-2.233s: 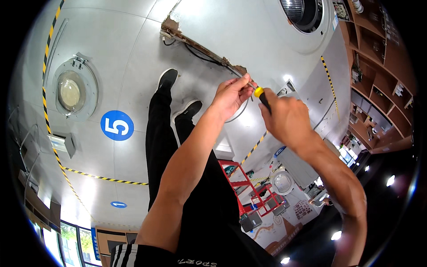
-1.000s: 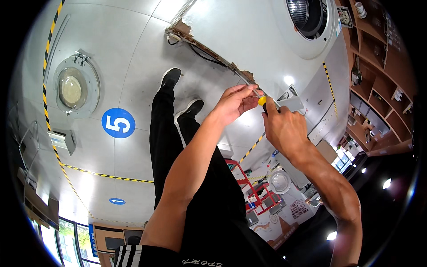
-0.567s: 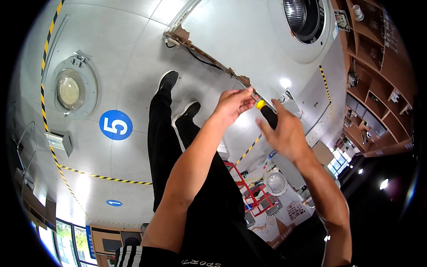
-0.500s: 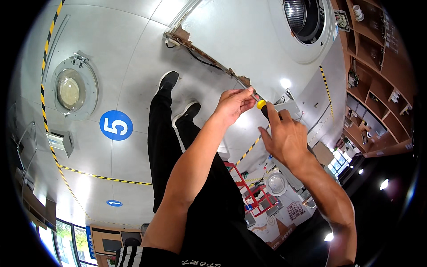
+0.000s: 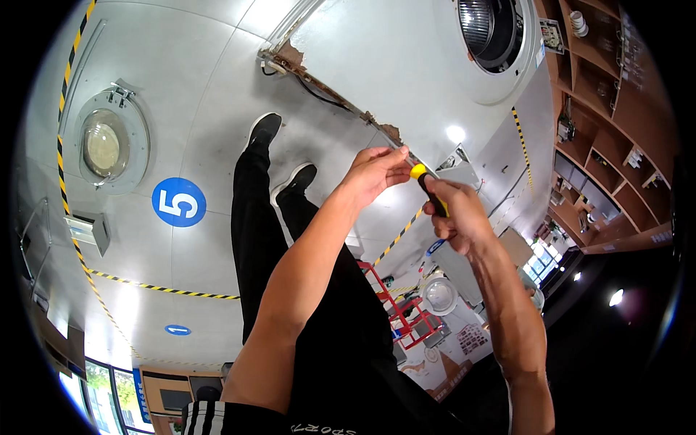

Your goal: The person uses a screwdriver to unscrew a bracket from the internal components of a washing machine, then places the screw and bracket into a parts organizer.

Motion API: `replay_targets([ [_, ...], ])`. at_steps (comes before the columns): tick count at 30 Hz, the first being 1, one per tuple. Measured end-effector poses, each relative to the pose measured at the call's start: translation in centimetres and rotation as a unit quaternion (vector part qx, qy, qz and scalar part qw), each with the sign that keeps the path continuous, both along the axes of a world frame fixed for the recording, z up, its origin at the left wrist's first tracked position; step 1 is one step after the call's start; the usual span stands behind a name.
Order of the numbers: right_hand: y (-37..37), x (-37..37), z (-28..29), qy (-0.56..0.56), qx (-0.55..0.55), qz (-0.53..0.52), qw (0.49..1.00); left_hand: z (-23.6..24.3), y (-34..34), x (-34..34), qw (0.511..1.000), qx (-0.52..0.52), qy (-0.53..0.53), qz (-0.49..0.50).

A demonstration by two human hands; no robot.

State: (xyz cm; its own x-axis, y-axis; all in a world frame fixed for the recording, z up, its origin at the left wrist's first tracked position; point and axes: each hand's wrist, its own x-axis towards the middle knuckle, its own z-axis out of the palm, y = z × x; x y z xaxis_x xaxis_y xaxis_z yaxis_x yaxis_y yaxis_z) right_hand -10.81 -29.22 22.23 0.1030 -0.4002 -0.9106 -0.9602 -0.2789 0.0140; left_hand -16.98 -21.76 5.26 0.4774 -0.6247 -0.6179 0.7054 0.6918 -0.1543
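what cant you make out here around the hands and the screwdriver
- Head view: the screwdriver tip and what it meets, too small and partly behind the left hand.
- Head view: whatever the left hand's fingertips pinch, hidden by the fingers.
- Head view: most of the black and yellow handle, wrapped by the right hand.
- Head view: where the black cable along the panel edge ends, too thin to follow.

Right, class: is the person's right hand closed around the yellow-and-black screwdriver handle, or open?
Closed. The right hand has its fingers wrapped around the screwdriver; only the yellow end and a black strip show.
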Motion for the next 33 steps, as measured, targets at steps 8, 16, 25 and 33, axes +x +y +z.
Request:
replay_targets([
  [8, 0.4, -1.5, 1.9, -0.175, -0.113, 0.747, 0.632, 1.0, -0.4, 0.2, 0.999, 0.034, 0.037, 0.014],
  [16, -1.0, -0.7, -0.1, -0.209, -0.042, 0.620, 0.755, 0.8, 0.4, -0.5, 0.993, -0.110, -0.016, 0.038],
  [25, 0.1, 0.0, 1.3, -0.089, -0.054, 0.510, 0.854, 0.8, -0.8, -1.8, 0.985, -0.133, -0.040, 0.101],
  [33, -0.6, -0.3, 1.1, -0.120, -0.111, 0.813, 0.559, 2.9, -2.4, -1.8, 0.972, -0.184, -0.007, 0.144],
])
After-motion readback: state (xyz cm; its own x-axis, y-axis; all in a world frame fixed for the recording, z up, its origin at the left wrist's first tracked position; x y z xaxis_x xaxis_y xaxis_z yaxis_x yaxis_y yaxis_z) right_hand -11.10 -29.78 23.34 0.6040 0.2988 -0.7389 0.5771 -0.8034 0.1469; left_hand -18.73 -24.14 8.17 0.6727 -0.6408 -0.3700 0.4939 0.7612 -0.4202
